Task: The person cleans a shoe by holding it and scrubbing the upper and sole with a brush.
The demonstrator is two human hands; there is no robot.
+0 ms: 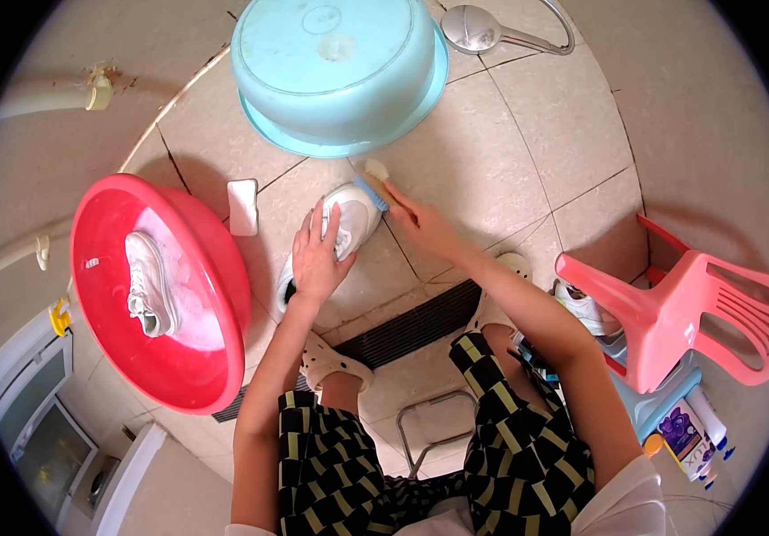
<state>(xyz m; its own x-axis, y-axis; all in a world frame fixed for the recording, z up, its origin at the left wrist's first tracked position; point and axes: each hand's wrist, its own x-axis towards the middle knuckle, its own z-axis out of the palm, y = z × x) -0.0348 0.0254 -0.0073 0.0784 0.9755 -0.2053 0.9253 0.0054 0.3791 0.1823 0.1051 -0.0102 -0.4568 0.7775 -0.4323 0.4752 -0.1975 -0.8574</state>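
Observation:
On the tiled floor in front of me lies a white sneaker (355, 211), its toe pointing away from me. My left hand (315, 261) grips it across the laces and opening, hiding its middle. My right hand (427, 230) is closed around a scrub brush (382, 189) with a wooden-looking back and blue bristles. Those bristles touch the sneaker's toe on its right side. A second white sneaker (149, 281) rests in soapy water inside the red basin (232, 357) on my left.
An upside-down light blue basin (335, 85) stands ahead, with a shower head (472, 29) to its right. A white bar-shaped item (243, 207) lies near the red basin. On my right are a pink plastic chair (661, 313) and bottles. A dark drain grate (407, 329) crosses the floor between my feet.

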